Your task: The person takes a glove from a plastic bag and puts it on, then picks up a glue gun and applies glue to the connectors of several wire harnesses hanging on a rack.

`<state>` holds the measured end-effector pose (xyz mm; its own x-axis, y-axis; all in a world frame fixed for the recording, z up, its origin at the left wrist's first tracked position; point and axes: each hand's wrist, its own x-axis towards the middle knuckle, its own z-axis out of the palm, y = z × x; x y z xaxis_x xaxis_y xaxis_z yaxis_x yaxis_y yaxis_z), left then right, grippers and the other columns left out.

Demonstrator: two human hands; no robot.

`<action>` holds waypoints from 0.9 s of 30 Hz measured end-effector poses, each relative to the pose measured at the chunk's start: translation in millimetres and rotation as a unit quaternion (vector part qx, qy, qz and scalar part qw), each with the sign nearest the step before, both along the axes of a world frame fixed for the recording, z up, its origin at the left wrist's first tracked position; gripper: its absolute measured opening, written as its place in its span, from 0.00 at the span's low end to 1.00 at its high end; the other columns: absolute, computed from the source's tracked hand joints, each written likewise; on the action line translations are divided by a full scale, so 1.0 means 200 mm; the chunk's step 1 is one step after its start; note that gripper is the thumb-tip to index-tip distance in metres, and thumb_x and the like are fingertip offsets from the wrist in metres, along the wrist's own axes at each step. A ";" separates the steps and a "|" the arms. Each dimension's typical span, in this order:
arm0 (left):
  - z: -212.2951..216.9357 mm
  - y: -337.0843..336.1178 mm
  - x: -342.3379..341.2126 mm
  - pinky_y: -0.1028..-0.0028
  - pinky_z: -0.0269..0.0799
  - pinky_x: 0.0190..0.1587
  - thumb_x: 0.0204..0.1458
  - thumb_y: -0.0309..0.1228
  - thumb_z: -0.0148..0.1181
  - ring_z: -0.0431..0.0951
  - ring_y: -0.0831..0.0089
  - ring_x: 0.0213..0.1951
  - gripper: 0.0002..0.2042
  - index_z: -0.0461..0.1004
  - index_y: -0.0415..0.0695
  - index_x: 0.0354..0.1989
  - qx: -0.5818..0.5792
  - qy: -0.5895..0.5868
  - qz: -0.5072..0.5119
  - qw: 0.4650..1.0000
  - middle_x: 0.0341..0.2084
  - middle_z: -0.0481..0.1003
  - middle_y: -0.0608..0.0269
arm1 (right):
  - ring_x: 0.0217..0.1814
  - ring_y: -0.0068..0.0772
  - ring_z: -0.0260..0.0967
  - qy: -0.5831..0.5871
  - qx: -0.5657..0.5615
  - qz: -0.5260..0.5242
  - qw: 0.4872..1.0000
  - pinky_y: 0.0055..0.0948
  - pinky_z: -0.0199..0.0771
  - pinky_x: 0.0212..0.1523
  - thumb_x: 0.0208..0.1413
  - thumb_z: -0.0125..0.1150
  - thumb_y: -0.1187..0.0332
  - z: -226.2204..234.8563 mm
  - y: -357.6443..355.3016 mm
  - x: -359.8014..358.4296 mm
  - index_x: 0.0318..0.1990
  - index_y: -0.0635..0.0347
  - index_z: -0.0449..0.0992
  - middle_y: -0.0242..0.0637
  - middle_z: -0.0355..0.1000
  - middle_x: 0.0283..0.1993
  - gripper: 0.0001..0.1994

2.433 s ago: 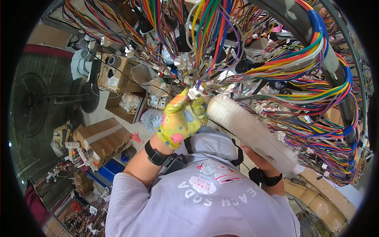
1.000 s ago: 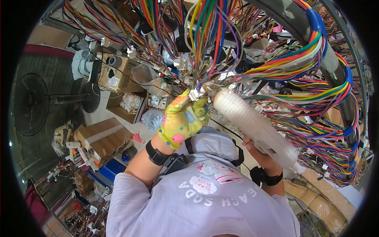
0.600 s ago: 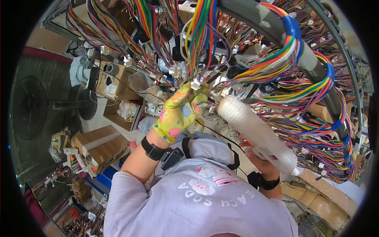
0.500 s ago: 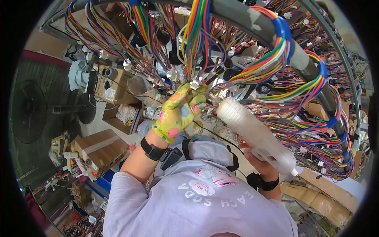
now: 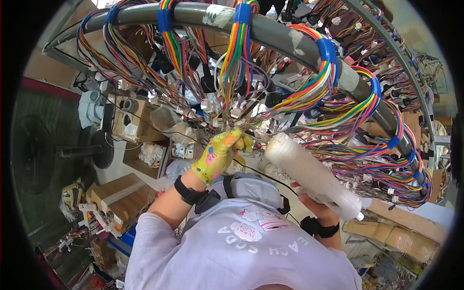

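Observation:
My left hand (image 5: 220, 153) wears a yellow patterned glove. Its fingers curl closed just below a mass of thin wires with white plugs; whatever they grip, if anything, is too small to make out. Multicoloured wire bundles (image 5: 240, 53), bound with blue tape, hang over it from a curved grey metal rail (image 5: 275, 34). My bare right hand (image 5: 314, 205) is closed round a long whitish cylindrical tool (image 5: 309, 169) with a small white tip at its lower right end. The tool partly covers that hand, and its broad end points up and left toward the wires.
Further wire bundles (image 5: 377, 164) curve down the rail on the right. At left stand an open carton (image 5: 126, 121), a closed cardboard box (image 5: 121, 195) and a dark fan (image 5: 34, 137). A black cord (image 5: 261, 171) crosses between my hands. Folded cardboard (image 5: 396, 237) lies at lower right.
My left hand has come down toward me, away from the white plugs it was up against. The rail and bundles sit lower and slightly left in view. The right hand still holds the tool.

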<state>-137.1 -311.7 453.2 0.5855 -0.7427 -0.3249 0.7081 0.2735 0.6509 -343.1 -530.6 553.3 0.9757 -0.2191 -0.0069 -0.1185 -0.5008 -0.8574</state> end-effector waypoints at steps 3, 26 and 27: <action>0.03 -0.01 -0.05 0.77 0.64 0.42 0.53 0.41 0.55 0.73 0.75 0.39 0.18 0.71 0.39 0.43 0.011 -0.053 -0.010 0.998 0.40 0.74 0.62 | 0.38 0.36 0.75 -0.018 0.009 0.004 1.000 0.29 0.73 0.39 0.40 0.69 0.70 0.08 0.04 0.07 0.42 0.61 0.75 0.38 0.75 0.38 0.18; 0.21 -0.27 -0.16 0.80 0.71 0.34 0.48 0.26 0.61 0.75 0.76 0.33 0.16 0.68 0.42 0.47 -0.057 0.014 0.081 0.995 0.38 0.74 0.61 | 0.44 0.42 0.70 -0.075 -0.238 0.068 0.966 0.35 0.70 0.41 0.33 0.75 0.67 0.06 -0.09 -0.14 0.46 0.58 0.73 0.41 0.71 0.44 0.27; 0.21 -0.23 -0.17 0.78 0.73 0.34 0.47 0.24 0.61 0.76 0.76 0.34 0.16 0.68 0.40 0.46 -0.014 -0.044 0.094 0.994 0.37 0.74 0.60 | 0.45 0.42 0.70 -0.100 -0.225 0.014 0.969 0.35 0.70 0.42 0.33 0.75 0.67 0.03 -0.10 -0.17 0.47 0.58 0.74 0.42 0.72 0.44 0.27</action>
<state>-171.4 -357.7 495.2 0.7402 -0.6249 -0.2481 0.5838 0.4144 0.6981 -377.4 -550.3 559.9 0.9534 -0.1290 0.2728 0.0465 -0.8303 -0.5554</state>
